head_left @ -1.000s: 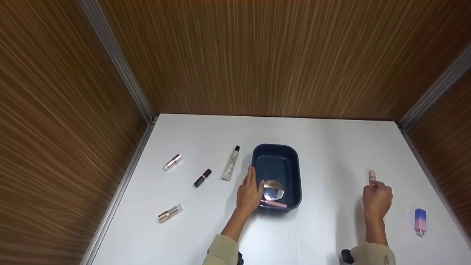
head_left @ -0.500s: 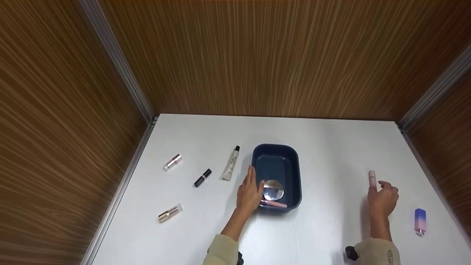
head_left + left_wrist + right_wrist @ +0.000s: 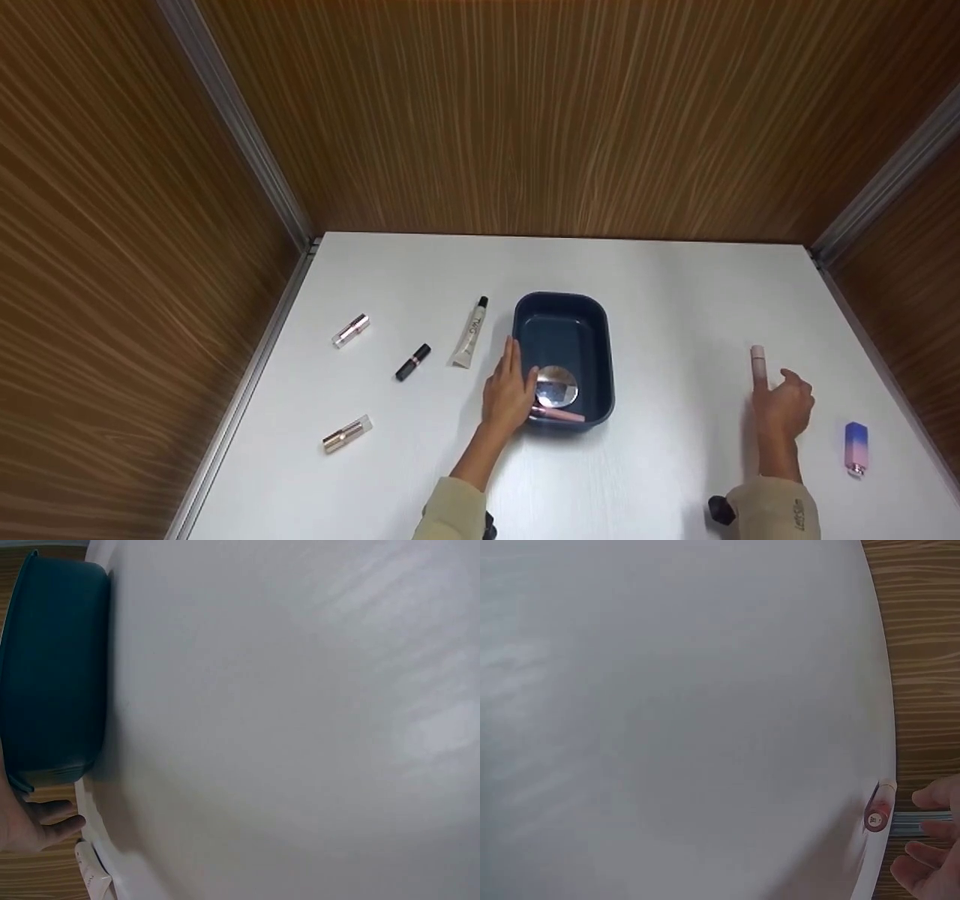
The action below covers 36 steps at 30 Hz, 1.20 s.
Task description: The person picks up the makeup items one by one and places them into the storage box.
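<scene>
My left hand rests at the left rim of a dark blue rectangular tub, its fingers extended along the outside and thumb over the edge. Inside the tub lie a round mirrored compact and a pink lip gloss tube. On the right, my right hand is beside a pale pink lipstick tube and overlaps its near end in the head view. In the right wrist view, a gap shows between its spread fingers and the lipstick tube.
Left of the tub lie a squeeze tube with a black cap, a black lipstick and two clear-and-gold lipsticks. A blue-to-pink lipstick lies at far right. Wood-grain panels wall the white table.
My right hand has shifted slightly right from the pale pink lipstick tube, its fingers spreading and more of the tube showing. The left hand and tub stay put.
</scene>
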Available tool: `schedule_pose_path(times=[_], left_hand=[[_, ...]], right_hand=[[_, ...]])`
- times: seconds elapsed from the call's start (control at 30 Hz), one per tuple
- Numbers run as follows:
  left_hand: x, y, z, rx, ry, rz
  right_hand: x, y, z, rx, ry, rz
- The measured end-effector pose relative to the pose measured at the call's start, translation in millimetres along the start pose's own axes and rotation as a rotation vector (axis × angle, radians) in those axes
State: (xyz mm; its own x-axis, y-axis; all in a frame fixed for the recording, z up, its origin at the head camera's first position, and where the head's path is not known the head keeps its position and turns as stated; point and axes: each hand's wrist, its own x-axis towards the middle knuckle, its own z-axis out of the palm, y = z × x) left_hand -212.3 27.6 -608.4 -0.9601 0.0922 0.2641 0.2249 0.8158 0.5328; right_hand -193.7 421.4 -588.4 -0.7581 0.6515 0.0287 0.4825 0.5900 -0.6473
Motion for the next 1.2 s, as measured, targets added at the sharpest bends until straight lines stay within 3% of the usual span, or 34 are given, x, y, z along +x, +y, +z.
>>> schedule_pose_path(times=[0.67, 1.2], left_hand=[[0.1, 0.4, -0.5, -0.005, -0.022, -0.007], [0.3, 0.2, 0.6, 0.012, 0.023, 0.026]], right_hand=[[6.8, 16, 4, -0.089, -0.111, 0.021], [19.3, 12, 12, -0.094, -0.087, -0.024]])
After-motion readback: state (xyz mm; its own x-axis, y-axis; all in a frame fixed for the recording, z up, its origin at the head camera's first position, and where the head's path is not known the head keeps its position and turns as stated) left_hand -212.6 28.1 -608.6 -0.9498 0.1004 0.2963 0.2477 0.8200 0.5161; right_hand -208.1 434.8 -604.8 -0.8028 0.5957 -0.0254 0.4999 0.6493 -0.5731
